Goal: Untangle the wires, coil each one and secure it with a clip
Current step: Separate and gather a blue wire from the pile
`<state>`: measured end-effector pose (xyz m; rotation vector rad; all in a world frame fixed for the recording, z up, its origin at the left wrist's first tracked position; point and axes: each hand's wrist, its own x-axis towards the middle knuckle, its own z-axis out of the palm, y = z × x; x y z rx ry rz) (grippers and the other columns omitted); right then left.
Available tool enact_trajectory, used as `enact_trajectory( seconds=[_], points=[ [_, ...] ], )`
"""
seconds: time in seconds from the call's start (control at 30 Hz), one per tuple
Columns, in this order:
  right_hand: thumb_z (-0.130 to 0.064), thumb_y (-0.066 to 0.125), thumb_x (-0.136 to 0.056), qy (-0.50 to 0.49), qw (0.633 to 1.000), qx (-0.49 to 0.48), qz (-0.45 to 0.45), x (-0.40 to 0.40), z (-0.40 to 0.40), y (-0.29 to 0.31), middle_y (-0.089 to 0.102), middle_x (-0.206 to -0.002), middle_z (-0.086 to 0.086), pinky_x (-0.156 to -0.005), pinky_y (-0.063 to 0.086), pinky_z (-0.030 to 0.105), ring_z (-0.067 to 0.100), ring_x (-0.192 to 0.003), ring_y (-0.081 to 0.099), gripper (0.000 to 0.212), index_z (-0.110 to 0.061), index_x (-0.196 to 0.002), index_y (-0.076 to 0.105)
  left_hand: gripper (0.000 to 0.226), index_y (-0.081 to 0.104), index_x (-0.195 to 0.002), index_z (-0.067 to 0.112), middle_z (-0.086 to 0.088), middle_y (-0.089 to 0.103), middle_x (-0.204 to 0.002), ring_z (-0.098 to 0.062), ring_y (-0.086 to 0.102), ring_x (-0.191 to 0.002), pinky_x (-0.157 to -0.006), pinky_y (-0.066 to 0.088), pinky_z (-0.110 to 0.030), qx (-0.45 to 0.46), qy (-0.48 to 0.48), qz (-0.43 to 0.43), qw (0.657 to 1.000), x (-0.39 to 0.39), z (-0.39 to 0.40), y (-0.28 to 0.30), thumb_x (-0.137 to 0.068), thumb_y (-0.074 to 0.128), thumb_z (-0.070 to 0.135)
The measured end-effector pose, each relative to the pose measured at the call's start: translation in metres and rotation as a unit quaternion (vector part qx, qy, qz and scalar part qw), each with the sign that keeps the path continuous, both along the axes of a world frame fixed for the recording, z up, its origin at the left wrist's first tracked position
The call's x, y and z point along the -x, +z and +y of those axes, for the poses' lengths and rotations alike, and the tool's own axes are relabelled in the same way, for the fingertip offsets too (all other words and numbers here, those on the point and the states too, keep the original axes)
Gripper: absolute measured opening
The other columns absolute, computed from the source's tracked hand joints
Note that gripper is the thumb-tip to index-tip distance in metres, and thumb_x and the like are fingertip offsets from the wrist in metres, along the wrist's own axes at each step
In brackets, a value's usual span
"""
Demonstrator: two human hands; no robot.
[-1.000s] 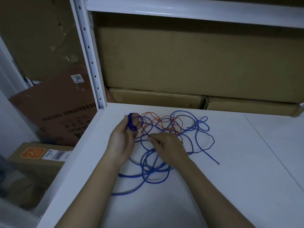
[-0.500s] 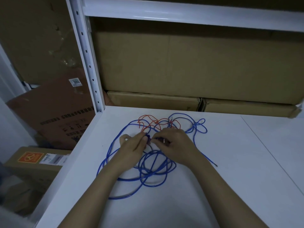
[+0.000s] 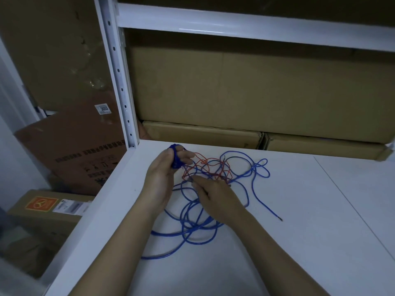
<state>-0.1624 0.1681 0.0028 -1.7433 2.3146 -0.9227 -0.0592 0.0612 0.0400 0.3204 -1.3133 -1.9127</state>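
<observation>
A long blue wire (image 3: 254, 184) lies in loose loops on the white shelf (image 3: 299, 242), tangled at the back with a thin red wire (image 3: 208, 162). My left hand (image 3: 162, 178) is raised at the left of the tangle. It holds a small coil of blue wire (image 3: 176, 158) wound round its fingers. My right hand (image 3: 215, 197) lies over the middle of the loops and pinches a strand of the blue wire at its fingertips. One bare end of the blue wire (image 3: 281, 219) points right. No clip is in view.
A white upright post (image 3: 119, 82) stands at the shelf's back left corner. Cardboard boxes (image 3: 256, 88) fill the back under an upper shelf beam (image 3: 245, 24). More boxes (image 3: 70, 150) stand on the floor to the left, past the shelf's left edge.
My left hand has moved up and left, away from the right hand, with blue wire wound on its fingers. The large loop at the left has been drawn in.
</observation>
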Motion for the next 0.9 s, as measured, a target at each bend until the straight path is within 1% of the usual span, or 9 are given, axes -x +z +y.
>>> enact_trajectory(
  seconds=[0.13,0.23,0.3,0.37,0.47,0.53,0.67,0.77,0.9],
  points=[
    [-0.029,0.041,-0.100,0.049,0.992,0.067,0.093,-0.010,0.004,0.003,0.065,-0.073,0.005,-0.053,0.039,0.029,0.020,-0.059,0.055,0.030,-0.010,-0.105,0.063,0.022,0.051,-0.101,0.021,0.010,0.072,-0.092,-0.008,0.066,-0.092,-0.102,0.040,-0.029,0.236,0.110,-0.151,0.954,0.001,-0.004,-0.012,-0.105,0.030,0.019],
    [-0.031,0.045,-0.097,0.047,0.992,0.090,0.072,-0.005,0.008,0.005,0.059,-0.064,-0.004,-0.052,0.042,0.029,0.012,-0.054,0.050,0.025,-0.014,-0.092,0.063,0.025,0.049,-0.097,0.022,0.014,0.066,-0.084,0.001,0.059,-0.091,-0.108,0.009,-0.027,0.449,0.146,-0.298,0.830,-0.007,-0.012,-0.024,-0.105,0.026,0.026],
    [-0.031,0.049,-0.096,0.027,0.993,0.107,0.043,0.004,0.009,0.008,0.061,-0.068,-0.008,-0.055,0.042,0.024,0.010,-0.060,0.053,0.021,-0.018,-0.095,0.066,0.025,0.045,-0.089,0.028,0.009,0.064,-0.073,-0.003,0.056,-0.084,-0.108,0.008,-0.030,0.490,0.106,-0.367,0.784,-0.011,-0.017,-0.030,-0.105,0.025,0.027],
    [-0.030,0.051,-0.094,0.000,0.990,0.140,0.014,0.013,0.008,0.010,0.068,-0.078,-0.006,-0.062,0.046,0.023,0.008,-0.068,0.058,0.023,-0.017,-0.097,0.069,0.031,0.047,-0.079,0.035,0.010,0.061,-0.065,-0.010,0.050,-0.079,-0.099,0.025,-0.034,0.446,0.039,-0.382,0.809,-0.013,-0.017,-0.033,-0.104,0.030,0.029],
    [-0.027,0.058,-0.092,-0.034,0.984,0.170,-0.030,0.026,0.004,0.009,0.071,-0.090,-0.007,-0.072,0.050,0.021,0.007,-0.080,0.062,0.020,-0.015,-0.098,0.073,0.035,0.054,-0.073,0.023,0.016,0.056,-0.055,-0.013,0.048,-0.070,-0.078,0.041,-0.027,0.273,-0.100,-0.306,0.907,-0.013,-0.006,-0.028,-0.104,0.037,0.022],
    [-0.020,0.063,-0.091,-0.046,0.981,0.170,-0.086,0.030,0.002,0.010,0.068,-0.090,-0.010,-0.074,0.048,0.016,0.004,-0.082,0.061,0.014,-0.014,-0.097,0.074,0.034,0.051,-0.072,0.008,0.010,0.047,-0.051,-0.009,0.041,-0.056,-0.066,0.038,-0.020,0.161,-0.156,-0.234,0.946,-0.014,0.000,-0.022,-0.102,0.041,0.022],
    [-0.021,0.058,-0.095,-0.048,0.982,0.137,-0.123,0.030,0.001,0.012,0.066,-0.096,-0.011,-0.076,0.043,0.013,-0.003,-0.082,0.058,0.020,-0.016,-0.109,0.072,0.032,0.061,-0.066,0.012,0.002,0.039,-0.052,-0.009,0.035,-0.050,-0.059,0.032,-0.020,-0.004,-0.123,-0.061,0.990,-0.015,0.004,-0.009,-0.092,0.050,0.027],
    [-0.030,0.049,-0.099,-0.018,0.996,0.064,-0.060,0.020,0.002,0.008,0.067,-0.102,-0.008,-0.075,0.043,0.017,0.001,-0.082,0.057,0.029,-0.020,-0.121,0.066,0.032,0.057,-0.078,0.010,0.005,0.051,-0.055,-0.008,0.047,-0.057,-0.069,0.042,-0.019,0.024,-0.033,-0.013,0.999,-0.008,0.004,-0.005,-0.094,0.036,0.029],
    [-0.034,0.040,-0.100,0.042,0.993,0.072,0.089,0.002,0.000,-0.001,0.068,-0.082,0.002,-0.059,0.048,0.032,0.019,-0.068,0.060,0.035,-0.015,-0.110,0.068,0.029,0.057,-0.094,0.016,0.010,0.072,-0.076,-0.009,0.065,-0.080,-0.089,0.046,-0.027,0.127,0.098,-0.090,0.983,0.000,-0.002,-0.011,-0.105,0.030,0.019]
  ],
)
